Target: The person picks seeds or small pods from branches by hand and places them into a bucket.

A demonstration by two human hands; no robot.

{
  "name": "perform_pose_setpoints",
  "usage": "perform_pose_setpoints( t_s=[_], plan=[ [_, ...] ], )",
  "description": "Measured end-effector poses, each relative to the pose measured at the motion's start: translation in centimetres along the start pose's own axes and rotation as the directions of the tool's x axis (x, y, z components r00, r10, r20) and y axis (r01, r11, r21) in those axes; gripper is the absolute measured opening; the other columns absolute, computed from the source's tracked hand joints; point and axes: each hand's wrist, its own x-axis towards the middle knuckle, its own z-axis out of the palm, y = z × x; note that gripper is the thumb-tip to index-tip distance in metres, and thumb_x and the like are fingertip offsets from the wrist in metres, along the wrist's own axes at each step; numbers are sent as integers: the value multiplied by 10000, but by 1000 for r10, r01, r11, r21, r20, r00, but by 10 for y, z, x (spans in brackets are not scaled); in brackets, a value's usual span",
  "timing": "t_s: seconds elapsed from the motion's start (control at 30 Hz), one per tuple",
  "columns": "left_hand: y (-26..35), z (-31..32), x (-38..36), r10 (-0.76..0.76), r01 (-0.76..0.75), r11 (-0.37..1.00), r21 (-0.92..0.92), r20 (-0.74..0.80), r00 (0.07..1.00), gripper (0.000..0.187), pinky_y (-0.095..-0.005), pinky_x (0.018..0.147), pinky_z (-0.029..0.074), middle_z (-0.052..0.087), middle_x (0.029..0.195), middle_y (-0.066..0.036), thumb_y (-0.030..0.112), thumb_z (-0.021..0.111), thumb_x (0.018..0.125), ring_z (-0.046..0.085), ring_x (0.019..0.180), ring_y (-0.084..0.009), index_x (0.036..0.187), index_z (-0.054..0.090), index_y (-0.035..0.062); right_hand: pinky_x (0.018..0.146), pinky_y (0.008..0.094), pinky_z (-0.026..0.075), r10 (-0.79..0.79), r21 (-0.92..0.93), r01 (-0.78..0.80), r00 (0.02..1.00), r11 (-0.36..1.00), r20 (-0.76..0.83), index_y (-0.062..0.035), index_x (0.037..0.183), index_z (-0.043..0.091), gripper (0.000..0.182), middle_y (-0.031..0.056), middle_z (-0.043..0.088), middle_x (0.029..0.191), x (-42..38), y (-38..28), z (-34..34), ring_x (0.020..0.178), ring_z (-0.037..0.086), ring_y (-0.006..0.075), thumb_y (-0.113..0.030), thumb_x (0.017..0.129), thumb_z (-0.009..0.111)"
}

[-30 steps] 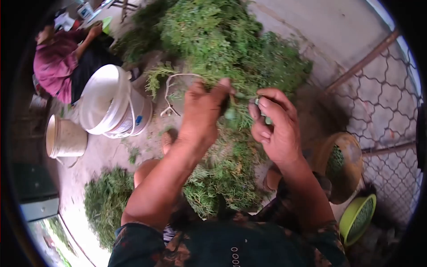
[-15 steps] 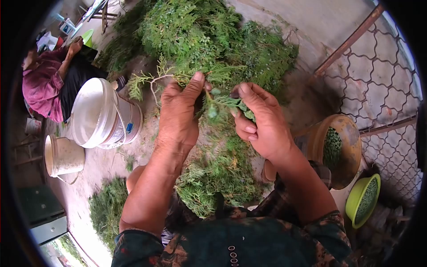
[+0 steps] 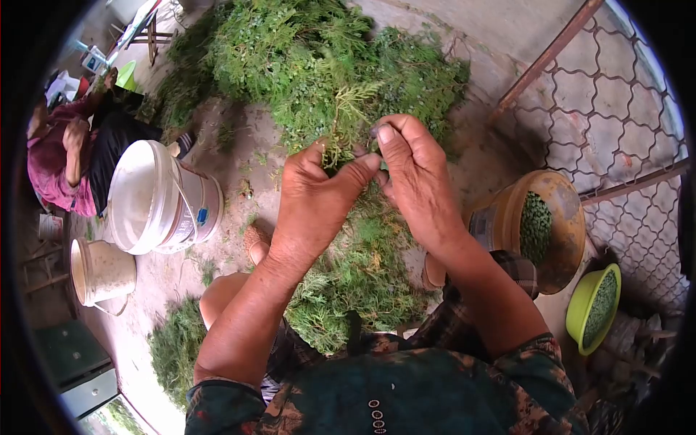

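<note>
My left hand (image 3: 315,199) is closed round a cypress-like sprig (image 3: 346,112), whose pale green tip stands up above the fingers. Its thumb reaches across towards my right hand (image 3: 420,181). The right fingers are pinched together right beside the sprig; what lies between them is mostly hidden. Beyond both hands is a large heap of green branches (image 3: 290,51) dotted with small bluish-green cones. Beneath them, between my legs, a lower pile of sprigs (image 3: 355,283) covers the ground.
On the right stand a yellowish bucket (image 3: 569,250) and a lime-green basin (image 3: 576,319), both holding small green cones, near a wire mesh fence (image 3: 602,101). To the left are a white bucket (image 3: 130,196), a smaller bucket (image 3: 109,272) and a seated person (image 3: 61,163).
My hands have come closer together, the left moving right. The sprig now points upward, and the forked twig at the left is out of sight. The seated person's arms have moved.
</note>
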Motion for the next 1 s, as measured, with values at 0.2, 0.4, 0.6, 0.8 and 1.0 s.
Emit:
perform_pose_setpoints(
  t_s=[0.2, 0.4, 0.6, 0.8, 1.0],
  plan=[
    [-4, -21, 17, -318, 204, 890, -409, -233, 919, 115, -213, 473, 353, 551, 622, 8, 173, 642, 811, 442, 517, -66, 772, 594, 76, 383, 162, 253, 297, 416, -371, 926, 831, 234, -79, 928, 507, 228, 24, 480, 703, 2, -12, -16, 446, 336, 25, -303, 922, 467],
    [3, -30, 17, -350, 220, 782, -584, -119, 929, 180, -238, 472, 345, 427, 628, 22, 234, 645, 815, 383, 534, -87, 793, 520, 106, 375, 177, 276, 252, 317, -330, 931, 889, 263, -54, 896, 524, 219, 23, 491, 699, 1, -13, -12, 443, 353, 20, -269, 877, 559],
    [1, -27, 16, -337, 203, 807, -554, -150, 929, 196, -237, 506, 350, 468, 693, 19, 257, 645, 817, 412, 592, -86, 846, 520, 109, 555, 235, 438, -319, -157, 341, 936, 927, 146, -6, 933, 535, 186, 62, 583, 773, -6, 10, 10, 663, 505, 63, -90, 801, 635],
    [-5, -19, 12, -187, 94, 902, -422, -186, 965, 127, -203, 603, 388, 504, 711, 50, 255, 578, 866, 459, 664, -49, 857, 567, 129, 556, 354, 469, -556, -412, 590, 803, 694, 214, -41, 965, 531, 255, 159, 584, 824, -4, 15, 16, 653, 586, 313, -76, 744, 655],
    [14, -6, 11, -341, 238, 919, -314, -335, 878, 169, -215, 669, 386, 513, 738, 30, 269, 588, 855, 462, 702, -73, 889, 570, 105, 494, 302, 431, -406, -311, 467, 881, 828, 243, -3, 931, 520, 167, 118, 567, 713, -6, 3, 16, 533, 536, 215, -55, 787, 585]
  ],
)
